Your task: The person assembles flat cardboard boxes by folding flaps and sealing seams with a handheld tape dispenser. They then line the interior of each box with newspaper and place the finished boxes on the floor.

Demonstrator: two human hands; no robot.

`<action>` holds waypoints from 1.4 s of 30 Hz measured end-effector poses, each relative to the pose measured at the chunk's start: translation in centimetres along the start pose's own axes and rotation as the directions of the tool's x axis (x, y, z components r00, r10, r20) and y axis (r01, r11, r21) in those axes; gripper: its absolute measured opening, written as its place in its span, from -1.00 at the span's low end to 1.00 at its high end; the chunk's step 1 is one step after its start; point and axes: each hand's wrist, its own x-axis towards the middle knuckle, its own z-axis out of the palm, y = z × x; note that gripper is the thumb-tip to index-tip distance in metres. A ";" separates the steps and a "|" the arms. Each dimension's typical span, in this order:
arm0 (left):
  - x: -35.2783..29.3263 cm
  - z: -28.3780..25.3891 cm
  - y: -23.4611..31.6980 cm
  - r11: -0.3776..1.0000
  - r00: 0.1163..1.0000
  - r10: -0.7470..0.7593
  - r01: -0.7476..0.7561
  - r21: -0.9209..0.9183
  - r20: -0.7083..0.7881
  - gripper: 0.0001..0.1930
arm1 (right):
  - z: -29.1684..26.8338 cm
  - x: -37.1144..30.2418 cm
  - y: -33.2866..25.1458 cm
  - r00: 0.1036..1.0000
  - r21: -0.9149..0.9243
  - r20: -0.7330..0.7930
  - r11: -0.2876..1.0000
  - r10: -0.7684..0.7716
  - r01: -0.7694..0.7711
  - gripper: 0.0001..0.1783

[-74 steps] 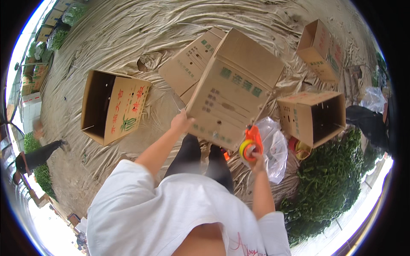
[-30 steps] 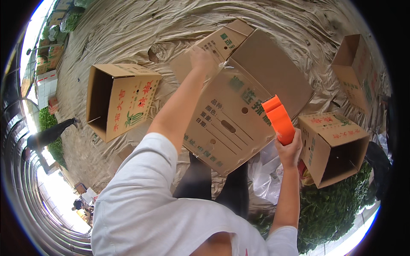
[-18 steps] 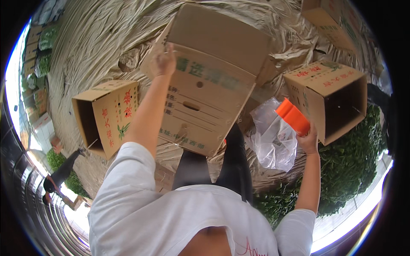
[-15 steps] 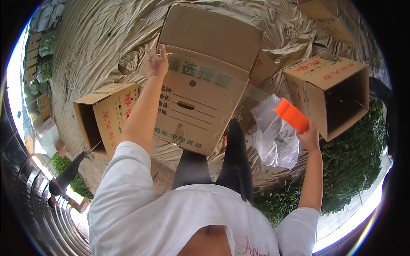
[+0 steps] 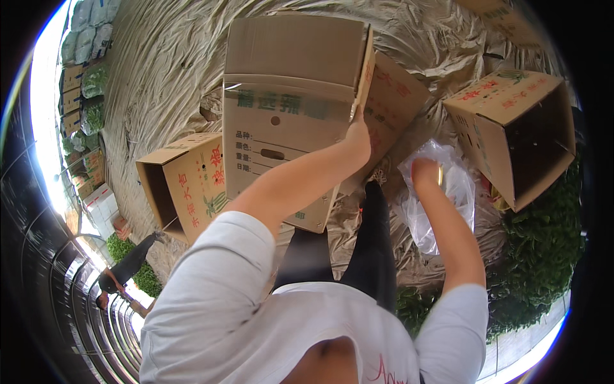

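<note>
L arm: in from lower L, elbow bent and held out to the side, bare L forearm [image 5: 300, 179] running diag. up to R, across body midline. L hand [image 5: 360, 131] at its upper end, just R of midline, wrist angled up; fingers pt. upward, mostly hidden, so grip unclear. R arm: in from lower R, bare R forearm [image 5: 451, 233] slanting up & to L, elbow less bent than L. R hand [image 5: 421, 170] a bit lower in view than L, knuckles toward cam., fingers curled under in closed grip, tips hidden. Hands near each other, apart; forearms converge upward.
</note>
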 end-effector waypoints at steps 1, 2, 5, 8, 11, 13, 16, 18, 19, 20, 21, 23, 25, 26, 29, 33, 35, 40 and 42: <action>0.8 1.3 0.4 0.999 1.000 -0.028 0.028 -0.031 0.005 -0.32 | -1.8 -1.6 0.2 0.999 0.148 0.050 0.989 -0.013 0.005 -0.49; 1.3 2.7 0.7 0.996 0.998 -0.059 0.059 -0.068 0.010 -0.30 | -4.3 -4.7 0.8 0.992 0.279 0.119 0.960 -0.038 0.003 -0.44; -1.1 5.3 0.4 0.958 0.959 -0.284 0.283 -0.041 -0.014 -0.27 | -3.3 -10.5 1.0 0.998 0.548 0.024 0.834 0.059 -0.063 -0.48; -3.7 8.5 -0.2 0.860 0.860 -0.510 0.510 -0.012 -0.008 -0.23 | -0.9 -14.2 -0.8 0.977 0.729 0.085 0.657 0.195 -0.195 -0.46; -2.3 11.8 0.6 0.716 0.752 -0.659 0.624 -0.314 -0.009 -0.30 | 0.2 -16.0 -2.9 0.955 0.805 0.194 0.520 0.222 -0.285 -0.49; 1.4 16.0 0.7 0.778 0.840 -0.537 0.454 -0.433 -0.084 -0.42 | 0.1 -16.4 -4.5 0.948 0.863 0.210 0.410 0.240 -0.295 -0.51; 6.9 20.0 1.1 0.665 0.681 -0.688 0.452 -0.595 -0.251 -0.54 | 1.5 -16.4 -6.1 0.962 0.904 0.059 0.395 0.267 -0.165 -0.49; 9.1 20.3 0.2 0.458 0.530 -0.839 0.569 -0.683 -0.122 -0.44 | 1.8 -16.4 -6.4 0.964 0.899 0.026 0.416 0.266 -0.139 -0.50; 9.3 20.4 -0.7 0.289 0.493 -0.870 0.517 -0.806 0.004 -0.34 | 2.1 -16.5 -6.6 0.959 0.895 0.036 0.418 0.280 -0.155 -0.51; 8.4 20.1 -1.9 0.107 0.474 -0.870 0.450 -0.887 0.135 -0.23 | 2.3 -16.8 -6.6 0.954 0.892 0.050 0.416 0.296 -0.176 -0.51; 7.1 20.1 -3.1 -0.093 0.458 -0.847 0.375 -0.922 0.271 -0.12 | 2.3 -16.9 -6.3 0.950 0.890 0.053 0.417 0.307 -0.185 -0.52; 3.6 22.8 -5.5 -0.221 0.478 -0.821 0.241 -0.945 0.313 0.15 | 2.1 -16.8 -6.3 0.938 0.871 0.092 0.429 0.335 -0.239 -0.55; -1.4 24.1 -5.8 -0.244 0.407 -0.842 0.302 -0.922 0.356 0.09 | 2.5 -17.5 -6.2 0.926 0.893 0.104 0.375 0.363 -0.248 -0.57; -4.8 24.5 -5.9 -0.249 0.415 -0.831 0.319 -0.914 0.371 0.14 | 2.9 -17.6 -6.0 0.924 0.924 0.081 0.319 0.373 -0.210 -0.58; -15.2 28.5 -3.9 -0.472 0.517 -0.728 0.099 -0.876 0.450 0.11 | 1.5 -18.3 -5.9 0.952 0.979 0.161 -0.164 0.258 -0.121 -0.52; -23.5 27.3 3.1 -0.201 0.426 -0.889 -0.026 -0.979 0.171 -0.15 | -5.3 -17.9 -7.4 0.998 0.642 0.043 -0.765 -0.039 -0.057 -0.37; -27.6 25.6 4.5 -0.326 0.508 -0.847 -0.272 -0.905 0.153 -0.26 | -7.8 -18.0 -7.8 0.990 0.534 -0.126 -0.845 -0.064 0.013 -0.31; -32.0 23.6 4.3 -0.736 0.775 -0.630 -0.574 -0.359 0.053 -0.57 | -11.2 -18.8 -7.4 0.941 0.411 -0.332 -0.908 -0.067 0.080 -0.24; -30.0 24.2 4.1 -0.799 0.826 -0.563 -0.532 -0.281 0.039 -0.59 | -13.2 -20.7 -6.9 0.940 0.488 -0.332 -0.867 -0.079 0.100 -0.22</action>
